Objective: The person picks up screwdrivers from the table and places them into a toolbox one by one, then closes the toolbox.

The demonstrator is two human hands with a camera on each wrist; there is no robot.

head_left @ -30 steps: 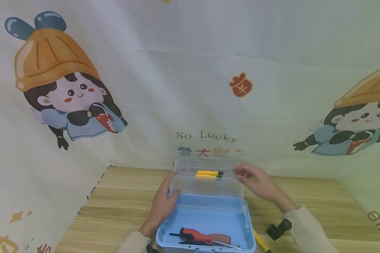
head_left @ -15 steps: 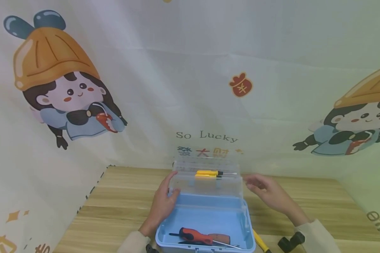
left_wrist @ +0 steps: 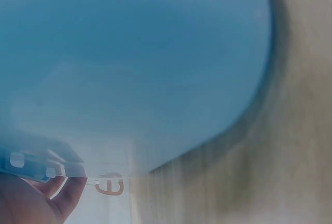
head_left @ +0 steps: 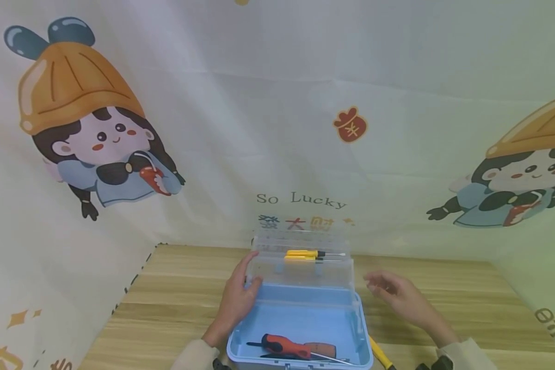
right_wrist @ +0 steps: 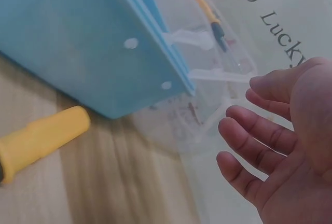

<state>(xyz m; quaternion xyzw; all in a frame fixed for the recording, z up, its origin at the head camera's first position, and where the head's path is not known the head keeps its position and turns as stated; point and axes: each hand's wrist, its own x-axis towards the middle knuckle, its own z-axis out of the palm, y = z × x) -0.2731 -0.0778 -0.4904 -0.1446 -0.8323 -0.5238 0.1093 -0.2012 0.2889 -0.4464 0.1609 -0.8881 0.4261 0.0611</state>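
Observation:
A light blue toolbox [head_left: 305, 324] stands with its clear upper tray [head_left: 300, 275] raised at the back. My left hand [head_left: 237, 295] holds the tray's left edge, thumb in front; in the left wrist view its fingers [left_wrist: 70, 198] reach to the clear plastic. Yellow-handled screwdrivers [head_left: 302, 255] lie in the tray. My right hand [head_left: 400, 295], loosely bent and holding nothing, hovers right of the box, apart from it. A red and black screwdriver [head_left: 284, 345] lies along the box's front inside, beside a brown piece [head_left: 321, 349] and a thin metal shaft [head_left: 330, 358].
A yellow-handled tool [head_left: 380, 353] lies on the wood-grain table [head_left: 176, 298], close against the box's right side; its thick handle [right_wrist: 46, 133] shows in the right wrist view. A printed cloth [head_left: 231, 169] hangs behind the table and along both sides.
My right hand has drawn back from the screwdrivers in the clear tray, moving right and down, away from the box. My left hand keeps its place on the tray.

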